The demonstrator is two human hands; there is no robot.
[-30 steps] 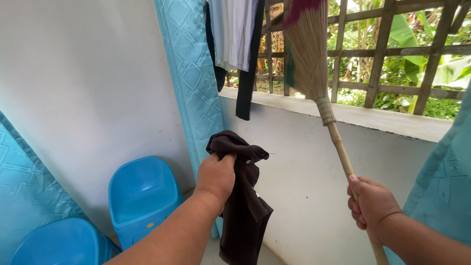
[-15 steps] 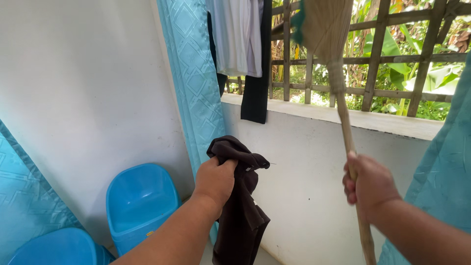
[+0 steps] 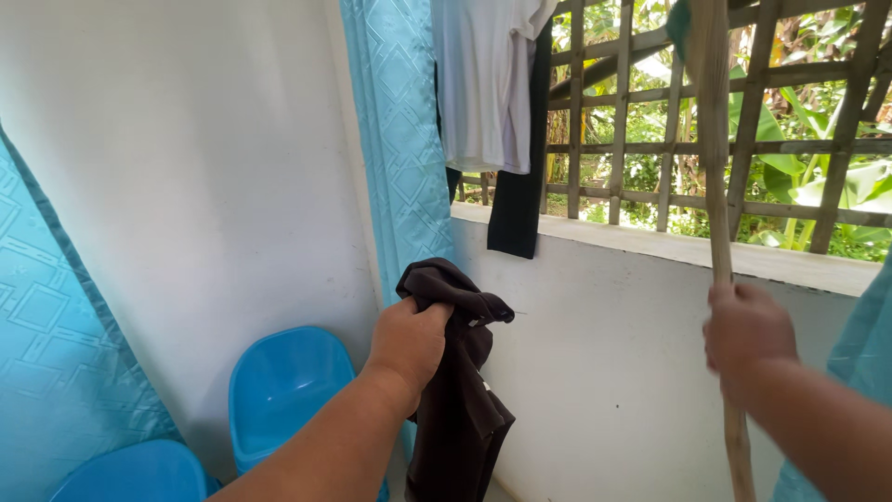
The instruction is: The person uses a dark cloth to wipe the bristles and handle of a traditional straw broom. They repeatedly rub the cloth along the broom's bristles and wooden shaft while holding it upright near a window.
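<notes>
Fingers (image 3: 429, 314) of my left hand (image 3: 409, 342) are closed tight on a dark brown garment (image 3: 457, 390), bunched at the top and hanging down soft in front of the low white wall (image 3: 604, 372). Fingers of my right hand (image 3: 748, 330) are wrapped around the pale wooden stick (image 3: 717, 186) of a broom, near the right edge of the view; the stick stands nearly upright.

Compared with one second ago, the stick was tilted and the straw head was clearly in view; now the head is almost out of sight at the top edge, and my right hand is higher. My left hand and the garment look nearly unchanged.

I see no packages or signs.

A white shirt (image 3: 483, 84) and a black cloth (image 3: 520, 209) hang before the wooden lattice (image 3: 632, 149), with green leaves behind it. A turquoise curtain (image 3: 400, 139) with a diamond pattern hangs in the corner. Two smooth blue plastic chairs (image 3: 279, 395) stand at the lower left, by the plain white wall.
</notes>
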